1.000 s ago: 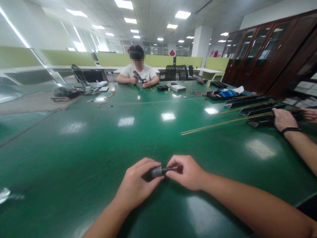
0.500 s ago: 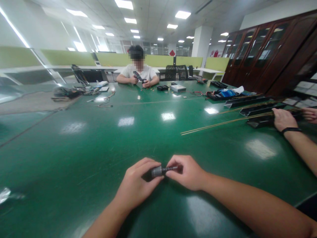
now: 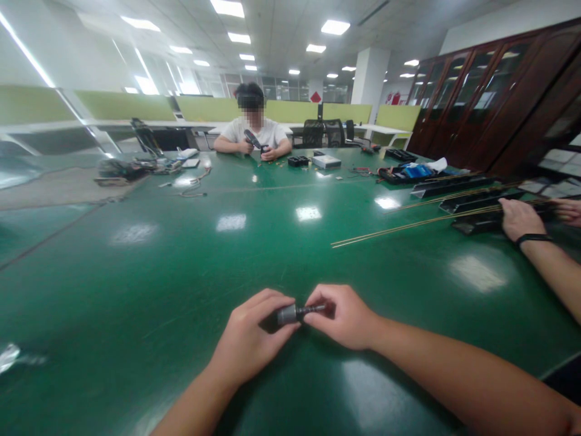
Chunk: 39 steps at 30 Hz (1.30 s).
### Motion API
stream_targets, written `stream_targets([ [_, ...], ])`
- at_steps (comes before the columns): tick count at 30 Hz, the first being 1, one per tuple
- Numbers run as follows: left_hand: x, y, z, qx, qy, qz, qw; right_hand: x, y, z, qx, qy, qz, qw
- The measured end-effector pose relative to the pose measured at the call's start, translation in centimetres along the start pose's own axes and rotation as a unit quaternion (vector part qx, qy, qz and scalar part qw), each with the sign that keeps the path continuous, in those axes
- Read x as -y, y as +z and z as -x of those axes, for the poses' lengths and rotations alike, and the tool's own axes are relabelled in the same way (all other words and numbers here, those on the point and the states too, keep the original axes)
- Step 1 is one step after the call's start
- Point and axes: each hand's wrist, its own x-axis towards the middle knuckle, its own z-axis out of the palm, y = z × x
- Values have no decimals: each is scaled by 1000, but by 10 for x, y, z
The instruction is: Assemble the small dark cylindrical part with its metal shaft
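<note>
Close in front of me, just over the green tabletop [image 3: 218, 260], a small grey metal cylinder with a thin, stepped dark shaft [image 3: 287, 314] lies sideways between my hands. My left hand [image 3: 247, 336] is closed round the cylinder's thick body, thumb below and fingers above. From the other side, my right hand [image 3: 342, 316] pinches the shaft between thumb and forefinger. The fingers hide part of both ends, and the exact kind of part cannot be made out.
Two co-worker hands, one with a black wristband [image 3: 534, 238], hold dark channel pieces and thin brass-coloured rods [image 3: 385, 231] at right. Across the table a person [image 3: 254, 130] holds a dark tool. A grey box [image 3: 325, 161], a tool tray [image 3: 415, 172] and electronics [image 3: 131, 166] lie farther back.
</note>
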Motion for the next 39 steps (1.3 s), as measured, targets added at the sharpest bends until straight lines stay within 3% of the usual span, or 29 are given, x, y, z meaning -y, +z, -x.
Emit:
stream_targets([
  [39, 6, -7, 1, -25, 7, -33, 999, 5, -1, 0, -25, 10, -16, 1000],
])
